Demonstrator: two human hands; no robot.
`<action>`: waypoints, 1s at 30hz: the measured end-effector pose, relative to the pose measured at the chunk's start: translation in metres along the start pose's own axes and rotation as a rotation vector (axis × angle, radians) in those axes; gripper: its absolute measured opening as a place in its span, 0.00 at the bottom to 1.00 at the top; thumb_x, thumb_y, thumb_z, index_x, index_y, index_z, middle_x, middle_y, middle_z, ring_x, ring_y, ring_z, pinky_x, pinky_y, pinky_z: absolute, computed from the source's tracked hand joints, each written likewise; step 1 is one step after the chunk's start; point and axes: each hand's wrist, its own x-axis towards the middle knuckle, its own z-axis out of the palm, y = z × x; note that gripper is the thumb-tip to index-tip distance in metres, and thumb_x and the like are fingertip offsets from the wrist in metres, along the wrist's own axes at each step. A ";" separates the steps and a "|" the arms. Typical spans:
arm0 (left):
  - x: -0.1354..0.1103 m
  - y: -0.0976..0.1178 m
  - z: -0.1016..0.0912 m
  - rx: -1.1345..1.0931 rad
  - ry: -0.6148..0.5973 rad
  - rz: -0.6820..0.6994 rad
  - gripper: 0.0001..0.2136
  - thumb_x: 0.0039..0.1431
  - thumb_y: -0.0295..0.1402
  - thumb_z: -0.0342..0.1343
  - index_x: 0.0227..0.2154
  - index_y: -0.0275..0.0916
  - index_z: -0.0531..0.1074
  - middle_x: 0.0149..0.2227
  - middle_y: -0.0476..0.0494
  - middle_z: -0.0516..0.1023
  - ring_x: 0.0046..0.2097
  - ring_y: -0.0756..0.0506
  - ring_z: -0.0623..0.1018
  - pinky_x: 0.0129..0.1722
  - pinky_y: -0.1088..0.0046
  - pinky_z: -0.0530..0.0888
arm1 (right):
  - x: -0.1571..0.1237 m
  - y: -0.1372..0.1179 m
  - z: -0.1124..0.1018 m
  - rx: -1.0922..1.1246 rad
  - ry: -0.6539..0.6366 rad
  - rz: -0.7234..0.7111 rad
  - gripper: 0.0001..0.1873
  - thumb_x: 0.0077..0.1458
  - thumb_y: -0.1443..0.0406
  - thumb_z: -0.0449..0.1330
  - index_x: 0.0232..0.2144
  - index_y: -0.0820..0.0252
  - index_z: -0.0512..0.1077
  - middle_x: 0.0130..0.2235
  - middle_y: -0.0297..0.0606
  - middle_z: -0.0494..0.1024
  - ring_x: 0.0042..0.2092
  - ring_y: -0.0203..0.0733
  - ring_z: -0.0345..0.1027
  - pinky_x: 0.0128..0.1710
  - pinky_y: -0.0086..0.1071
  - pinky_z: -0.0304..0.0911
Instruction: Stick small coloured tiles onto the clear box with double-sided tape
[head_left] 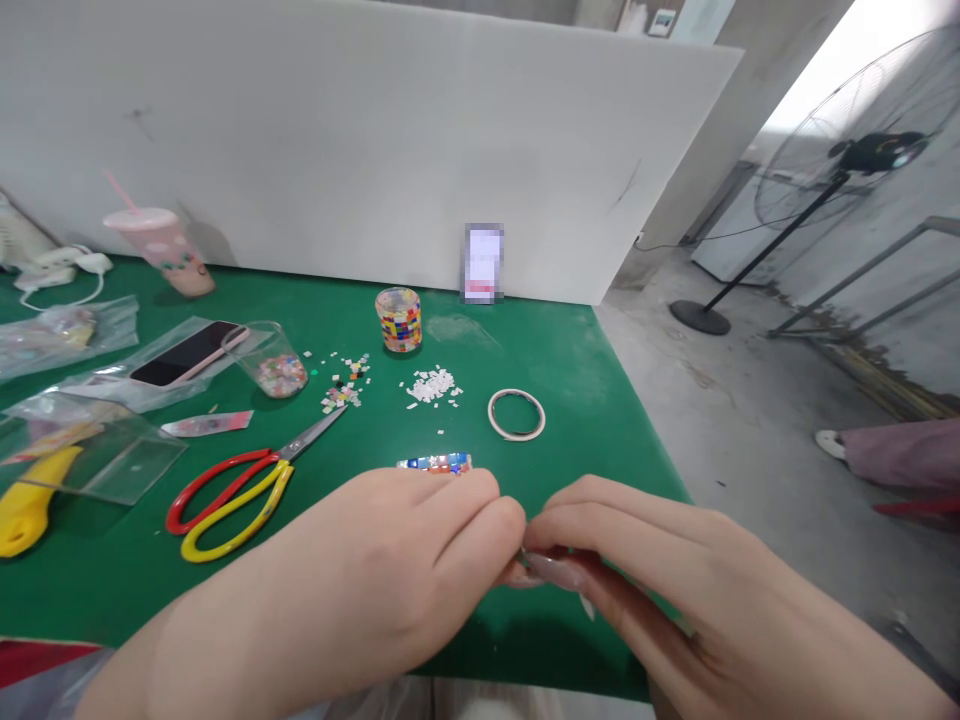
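My left hand [390, 580] and my right hand [645, 565] meet fingertip to fingertip low over the green table [570, 370]. Both are pinched closed on a tiny item between them that I cannot make out. Just beyond my left knuckles lies a short strip of coloured mosaic tiles [436, 463]. A thin tape ring [516, 414] lies flat a little farther back to the right. Scissors with red and yellow handles [240, 490] lie to the left of my left hand.
A mosaic-covered cup [399, 319], a white tile pile [432, 386], mixed coloured tiles [345, 385], a clear cup of tiles [271, 358], a phone [187, 353], plastic bags [82, 450], a yellow knife handle [26, 505] and a pink tumbler [165, 250] sit behind. A standing fan [847, 160] is off right.
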 end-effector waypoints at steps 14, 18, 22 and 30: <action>0.002 -0.001 -0.003 0.003 -0.081 -0.032 0.12 0.66 0.22 0.43 0.30 0.40 0.68 0.31 0.50 0.72 0.31 0.51 0.72 0.29 0.78 0.68 | 0.002 -0.004 0.003 -0.131 0.054 -0.007 0.19 0.63 0.72 0.45 0.29 0.59 0.74 0.27 0.34 0.77 0.27 0.36 0.72 0.30 0.29 0.71; 0.005 -0.002 -0.007 -0.011 -0.068 -0.028 0.13 0.67 0.24 0.41 0.30 0.39 0.68 0.30 0.50 0.72 0.31 0.51 0.72 0.29 0.78 0.69 | 0.001 -0.003 0.003 -0.073 0.042 0.020 0.15 0.60 0.71 0.49 0.27 0.57 0.73 0.25 0.32 0.75 0.26 0.35 0.70 0.29 0.27 0.70; 0.009 -0.007 -0.009 -0.038 -0.055 -0.019 0.14 0.69 0.27 0.40 0.29 0.39 0.66 0.28 0.51 0.70 0.28 0.52 0.70 0.28 0.78 0.68 | 0.003 -0.004 0.002 -0.043 0.067 0.063 0.12 0.58 0.71 0.53 0.26 0.57 0.73 0.25 0.31 0.74 0.26 0.34 0.69 0.26 0.25 0.69; 0.008 -0.011 -0.008 -0.080 0.030 0.004 0.15 0.71 0.33 0.41 0.32 0.40 0.71 0.27 0.52 0.71 0.27 0.52 0.70 0.29 0.78 0.68 | 0.002 -0.008 -0.001 0.030 0.134 0.091 0.11 0.54 0.73 0.54 0.26 0.56 0.72 0.25 0.29 0.74 0.25 0.30 0.67 0.24 0.21 0.66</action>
